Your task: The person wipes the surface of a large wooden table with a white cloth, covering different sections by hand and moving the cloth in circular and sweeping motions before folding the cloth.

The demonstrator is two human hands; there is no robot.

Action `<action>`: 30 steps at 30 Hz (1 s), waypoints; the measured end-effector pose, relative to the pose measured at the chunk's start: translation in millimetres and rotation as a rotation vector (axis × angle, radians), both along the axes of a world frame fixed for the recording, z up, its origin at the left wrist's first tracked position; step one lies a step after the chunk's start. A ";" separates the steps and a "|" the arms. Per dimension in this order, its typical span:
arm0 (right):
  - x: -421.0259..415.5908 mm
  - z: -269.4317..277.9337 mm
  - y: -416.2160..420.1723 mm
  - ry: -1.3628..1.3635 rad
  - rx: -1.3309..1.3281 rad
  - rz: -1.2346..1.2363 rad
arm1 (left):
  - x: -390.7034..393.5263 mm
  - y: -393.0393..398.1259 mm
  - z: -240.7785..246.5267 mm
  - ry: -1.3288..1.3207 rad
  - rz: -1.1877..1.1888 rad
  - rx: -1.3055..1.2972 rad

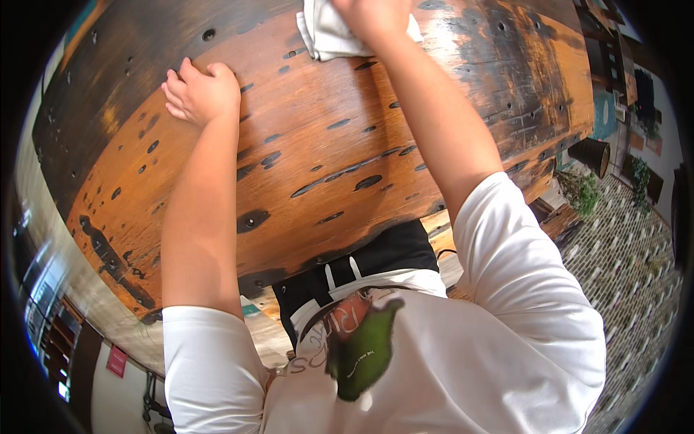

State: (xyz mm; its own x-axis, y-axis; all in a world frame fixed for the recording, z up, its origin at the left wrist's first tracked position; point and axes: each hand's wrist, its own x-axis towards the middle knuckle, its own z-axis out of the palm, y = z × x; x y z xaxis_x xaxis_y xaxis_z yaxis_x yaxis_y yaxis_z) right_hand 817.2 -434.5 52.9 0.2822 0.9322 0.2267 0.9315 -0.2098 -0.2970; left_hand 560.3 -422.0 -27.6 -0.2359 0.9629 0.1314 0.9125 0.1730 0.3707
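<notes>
A folded white cloth [325, 33] lies on a worn wooden table [325, 146] near the top edge of the view. On top of it rests my right hand [378, 19], whose fingertips are cut off by the picture's edge. My left hand [203, 93] leans on the tabletop to the left, fingers loosely bent and thumb apart, with nothing in it. The wood is brown with dark, burnt-looking patches, small holes and long dark slots. A bright reflection shows beside the cloth.
The table's wavy near edge [320, 261] runs right in front of my waist. Beyond its right end are a dark pot [591, 156], a green plant [584, 195] and a brick-patterned wall [623, 282]. Pale flooring [49, 190] borders the left side.
</notes>
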 end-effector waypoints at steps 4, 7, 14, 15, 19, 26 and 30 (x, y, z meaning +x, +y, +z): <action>-73.3 -25.6 -152.6 -0.054 0.057 0.318 | -77.6 -9.6 -1.6 -0.185 -0.265 -0.035; -95.6 10.1 -292.1 0.068 -0.039 0.522 | -112.0 -46.8 16.4 -0.235 -0.517 -0.151; 138.5 2.1 -326.9 -0.066 -0.240 -0.602 | -208.0 -220.5 62.8 -0.131 -0.638 -0.289; 170.3 1.5 -323.4 -0.066 -0.248 -0.760 | -217.3 -248.1 73.0 -0.114 -0.623 -0.374; 127.6 5.3 -274.3 -0.029 -0.251 -0.696 | -246.5 -346.5 102.2 -0.079 -0.544 -0.620; -69.3 -4.8 -273.7 0.055 -0.065 0.336 | -226.2 -363.3 109.4 0.210 -0.606 -1.062; 70.7 -3.9 -269.1 0.051 0.006 -0.146 | -185.4 -342.1 122.7 -0.379 -0.208 -1.123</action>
